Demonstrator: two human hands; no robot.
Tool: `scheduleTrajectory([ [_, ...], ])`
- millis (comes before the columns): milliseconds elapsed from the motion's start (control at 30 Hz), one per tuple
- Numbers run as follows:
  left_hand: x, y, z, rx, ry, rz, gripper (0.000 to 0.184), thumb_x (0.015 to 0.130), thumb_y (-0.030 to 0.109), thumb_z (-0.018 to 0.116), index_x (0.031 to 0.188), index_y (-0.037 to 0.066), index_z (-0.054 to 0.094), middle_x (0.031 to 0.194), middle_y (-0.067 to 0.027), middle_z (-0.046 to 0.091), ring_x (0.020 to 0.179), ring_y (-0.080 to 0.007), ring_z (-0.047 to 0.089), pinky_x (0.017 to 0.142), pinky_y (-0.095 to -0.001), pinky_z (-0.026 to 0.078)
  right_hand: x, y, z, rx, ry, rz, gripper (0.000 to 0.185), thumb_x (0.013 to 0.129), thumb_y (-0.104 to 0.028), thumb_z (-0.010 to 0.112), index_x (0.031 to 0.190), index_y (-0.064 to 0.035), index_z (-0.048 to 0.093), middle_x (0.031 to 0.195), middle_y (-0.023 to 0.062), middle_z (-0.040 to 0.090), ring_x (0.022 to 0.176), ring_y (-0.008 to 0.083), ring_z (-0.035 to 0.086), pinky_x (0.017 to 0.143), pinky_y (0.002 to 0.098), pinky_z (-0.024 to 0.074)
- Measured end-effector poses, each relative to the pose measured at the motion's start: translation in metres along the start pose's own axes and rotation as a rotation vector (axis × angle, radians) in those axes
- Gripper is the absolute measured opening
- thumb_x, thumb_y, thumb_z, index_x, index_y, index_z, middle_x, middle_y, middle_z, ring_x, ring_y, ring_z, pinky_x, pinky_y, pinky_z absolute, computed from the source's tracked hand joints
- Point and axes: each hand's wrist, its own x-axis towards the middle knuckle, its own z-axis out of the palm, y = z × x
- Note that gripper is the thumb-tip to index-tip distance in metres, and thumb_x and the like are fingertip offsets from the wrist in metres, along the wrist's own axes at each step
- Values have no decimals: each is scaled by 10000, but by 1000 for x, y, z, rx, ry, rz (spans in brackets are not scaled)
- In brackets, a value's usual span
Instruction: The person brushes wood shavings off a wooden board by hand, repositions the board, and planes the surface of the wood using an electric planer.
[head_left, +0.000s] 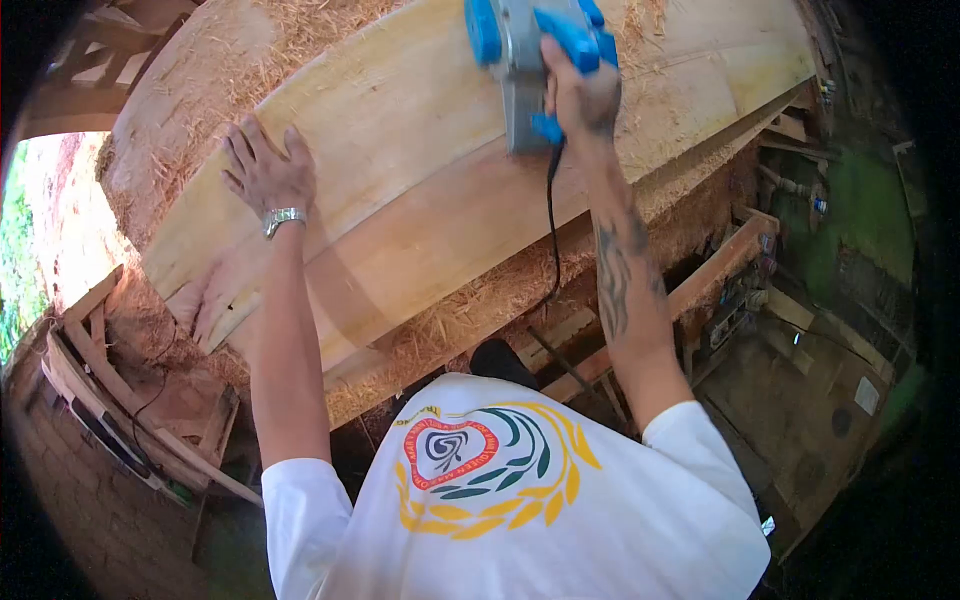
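Note:
A wide pale wooden board [420, 210] lies slanted across the bench. My right hand [583, 95] is wrapped round the blue handle of an electric planer [522, 75], which rests on the board's upper part. A black cord [553, 230] trails from the planer down over the board's near edge. My left hand [268, 170], with a metal watch at the wrist, lies flat on the board's left part, fingers spread. The underside of the planer is hidden.
Wood shavings [450, 325] cover the bench along the board's near edge, and more shavings [215, 85] lie beyond it. Wooden pieces [130, 380] stand at the lower left. Timber framing [720, 262] is at the right, above a brownish floor panel [815, 400].

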Motion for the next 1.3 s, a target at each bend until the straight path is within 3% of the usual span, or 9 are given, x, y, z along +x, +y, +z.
scheduleTrajectory([
  [167, -5, 0, -6, -28, -24, 2, 790, 956, 591, 496, 1610, 168, 365, 1697, -150, 277, 1588, -313, 193, 1264, -588, 82, 71, -68, 18, -37, -158, 313, 275, 900, -273, 769, 987, -18, 715, 928, 122, 750, 807, 269, 718, 719, 406, 566],
  [267, -1, 0, -7, -34, -24, -3, 796, 951, 601, 494, 1606, 165, 371, 1695, -157, 278, 1589, -315, 193, 1262, -592, 80, 47, -48, 14, 214, -115, 54, 246, 900, -255, 792, 921, -34, 684, 760, 79, 690, 557, 173, 638, 489, 352, 503],
  [333, -2, 1, -7, -25, -51, -16, 797, 951, 605, 490, 1605, 165, 372, 1695, -160, 276, 1589, -314, 193, 1262, -590, 81, -5, -13, -9, 16, -102, 139, 355, 882, -391, 780, 972, -50, 743, 884, 120, 744, 804, 238, 697, 760, 400, 523],
  [500, -4, -1, -3, -17, -22, -10, 802, 957, 614, 480, 1606, 156, 368, 1700, -155, 268, 1589, -312, 195, 1266, -580, 84, -203, -23, -89, 82, -120, 406, 269, 938, -284, 772, 791, -105, 636, 660, -59, 554, 578, 72, 519, 529, 275, 391],
  [767, -5, 2, -3, -11, -28, -3, 786, 985, 608, 453, 1622, 161, 338, 1717, -138, 230, 1595, -309, 178, 1265, -587, 89, -340, -16, -131, -38, -22, 469, 216, 961, -155, 733, 829, -59, 591, 588, 2, 534, 486, 96, 506, 467, 294, 368],
  [1000, -3, -2, 2, 29, 2, 6, 773, 996, 609, 443, 1625, 173, 333, 1720, -129, 227, 1594, -314, 184, 1259, -597, 105, -184, -33, -64, 216, -45, 413, 283, 915, -190, 790, 715, -113, 606, 594, -58, 548, 476, 81, 499, 455, 295, 375],
  [1167, -2, -2, 0, 24, -29, 3, 784, 977, 591, 465, 1619, 157, 345, 1700, -154, 269, 1591, -321, 183, 1263, -591, 89, -26, -4, 3, 33, -16, 12, 339, 921, -351, 763, 722, -99, 651, 573, 7, 606, 450, 123, 546, 447, 321, 417],
  [1233, -1, 0, -2, 20, -41, -6, 783, 971, 587, 478, 1616, 162, 352, 1698, -154, 275, 1589, -321, 189, 1263, -591, 92, 63, 1, 40, 93, 104, -505, 261, 930, -280, 763, 809, -86, 638, 583, 12, 584, 388, 123, 497, 376, 322, 374],
  [1300, -2, 3, -8, 3, -42, -10, 784, 968, 585, 486, 1615, 162, 355, 1699, -152, 273, 1590, -318, 189, 1262, -591, 89, 98, -20, 54, 160, 102, -587, 216, 917, -227, 777, 963, -55, 654, 655, 33, 625, 408, 136, 521, 369, 328, 390],
])
